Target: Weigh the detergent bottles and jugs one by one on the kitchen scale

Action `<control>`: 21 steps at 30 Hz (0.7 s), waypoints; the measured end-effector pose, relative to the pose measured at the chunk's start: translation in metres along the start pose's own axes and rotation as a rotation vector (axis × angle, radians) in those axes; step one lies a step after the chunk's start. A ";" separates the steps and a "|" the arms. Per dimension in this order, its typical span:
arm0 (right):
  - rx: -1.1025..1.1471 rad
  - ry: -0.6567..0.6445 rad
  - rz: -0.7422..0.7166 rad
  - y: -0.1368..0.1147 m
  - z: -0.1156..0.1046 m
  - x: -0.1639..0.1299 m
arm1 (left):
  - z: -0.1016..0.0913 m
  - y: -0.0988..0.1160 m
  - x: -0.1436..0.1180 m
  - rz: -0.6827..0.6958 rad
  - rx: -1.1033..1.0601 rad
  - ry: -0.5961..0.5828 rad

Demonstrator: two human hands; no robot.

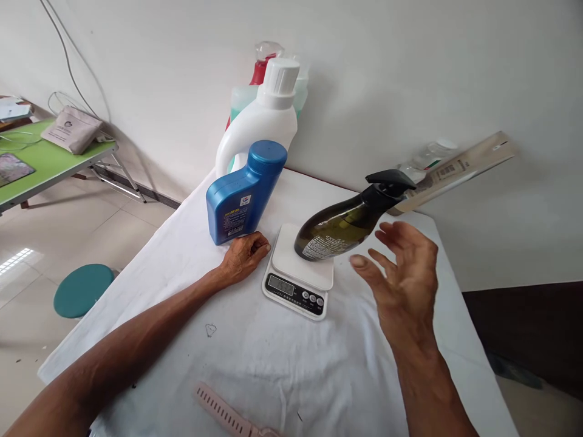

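Sitting on the scale (pixel 298 274) is a white-lettered bottle (pixel 341 224)

Head-worn view, down over both hands (pixel 245 256) (pixel 407 282)

At the worktop's (pixel 246 358) far edge, the white jug (pixel 264 121) partly hides a red bottle (pixel 258 73); digits (pixel 281 284) on the scale (pixel 283 266) look blurred

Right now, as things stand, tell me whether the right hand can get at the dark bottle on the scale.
Probably yes: the right hand is open close beside the dark bottle, and nothing visible stands between them. The blue bottle is out of the way, left of the scale.
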State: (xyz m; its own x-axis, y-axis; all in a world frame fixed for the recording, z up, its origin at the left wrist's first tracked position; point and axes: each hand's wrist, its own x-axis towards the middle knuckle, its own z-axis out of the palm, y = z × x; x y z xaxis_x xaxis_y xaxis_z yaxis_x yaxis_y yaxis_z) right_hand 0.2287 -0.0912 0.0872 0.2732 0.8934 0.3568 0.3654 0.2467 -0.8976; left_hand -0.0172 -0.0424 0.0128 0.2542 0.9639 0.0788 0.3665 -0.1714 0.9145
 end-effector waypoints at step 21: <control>-0.268 0.273 -0.016 0.047 0.029 0.138 | -0.001 0.004 0.000 -0.002 0.022 0.009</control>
State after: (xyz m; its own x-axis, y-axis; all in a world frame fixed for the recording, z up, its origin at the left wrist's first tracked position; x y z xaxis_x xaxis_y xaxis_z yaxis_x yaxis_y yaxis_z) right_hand 0.2573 0.0544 0.0863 0.4794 0.7486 0.4581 0.5810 0.1205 -0.8050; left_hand -0.0163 -0.0431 0.0165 0.2453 0.9661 0.0808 0.3868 -0.1740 0.9056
